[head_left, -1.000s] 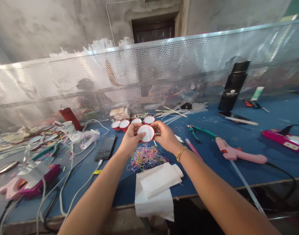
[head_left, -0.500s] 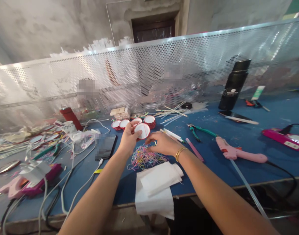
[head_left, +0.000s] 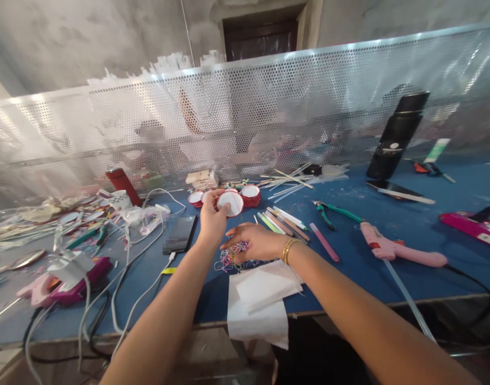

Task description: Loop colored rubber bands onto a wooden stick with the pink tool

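Note:
Held up above the table is a small round white disc (head_left: 231, 203) with a red rim and a thin red line across its face. My left hand (head_left: 213, 216) pinches it at its left edge, thumb on the front. Below and to the right, my right hand (head_left: 258, 240) hovers over or touches a tangled heap of colourful thin strings (head_left: 234, 252). Its fingers are curved and apart, with nothing visible between them. Behind the held disc stand stacks of similar red-rimmed discs (head_left: 251, 194), partly hidden by my left hand.
White cloths (head_left: 261, 299) hang over the front edge. Right lie marker pens (head_left: 289, 218), pliers (head_left: 336, 211) and a pink glue gun (head_left: 401, 250); a black bottle (head_left: 398, 136) stands behind. Left are a phone (head_left: 180, 234), cables and a pink power strip (head_left: 84, 280). A perforated metal screen (head_left: 253, 117) runs along the back.
My right hand has moved down and away from the disc, over the strings, uncovering several marker pens. My left hand still holds the disc. The camera view has shifted slightly.

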The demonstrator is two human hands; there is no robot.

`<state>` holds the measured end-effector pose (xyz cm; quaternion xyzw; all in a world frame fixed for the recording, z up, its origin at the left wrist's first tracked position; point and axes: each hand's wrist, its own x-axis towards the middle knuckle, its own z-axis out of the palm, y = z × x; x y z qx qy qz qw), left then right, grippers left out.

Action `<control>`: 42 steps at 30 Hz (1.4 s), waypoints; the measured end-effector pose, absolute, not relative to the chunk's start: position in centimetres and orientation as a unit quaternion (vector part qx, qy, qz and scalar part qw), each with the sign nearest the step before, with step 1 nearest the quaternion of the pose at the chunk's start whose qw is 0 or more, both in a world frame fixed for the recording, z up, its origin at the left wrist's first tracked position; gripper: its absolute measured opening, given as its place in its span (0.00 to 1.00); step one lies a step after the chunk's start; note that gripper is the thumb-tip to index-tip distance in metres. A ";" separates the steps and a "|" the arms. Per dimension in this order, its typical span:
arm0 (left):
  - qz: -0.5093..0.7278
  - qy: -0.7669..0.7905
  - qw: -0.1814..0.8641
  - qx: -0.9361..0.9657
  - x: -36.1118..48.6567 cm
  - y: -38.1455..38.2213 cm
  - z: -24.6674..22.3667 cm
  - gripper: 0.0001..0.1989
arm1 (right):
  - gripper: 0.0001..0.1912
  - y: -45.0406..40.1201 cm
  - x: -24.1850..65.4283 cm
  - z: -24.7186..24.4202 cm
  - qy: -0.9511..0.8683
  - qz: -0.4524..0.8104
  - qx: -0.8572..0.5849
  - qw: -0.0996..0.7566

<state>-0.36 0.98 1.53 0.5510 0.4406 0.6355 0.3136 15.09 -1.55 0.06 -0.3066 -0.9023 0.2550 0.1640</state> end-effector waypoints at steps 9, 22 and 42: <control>0.624 0.451 0.297 0.565 -0.4 1.7 0.6 0.21 | 0.12 0.6 15.6 -1.6 -0.900 0.320 -0.255 0.153; 0.636 0.451 0.297 0.551 -0.3 1.4 1.0 0.20 | 0.11 -2.2 19.9 2.5 -0.858 0.327 -0.394 0.030; 0.642 0.449 0.272 0.559 -0.8 1.5 1.4 0.19 | 0.17 -2.9 15.3 2.3 -0.836 0.420 -0.339 0.097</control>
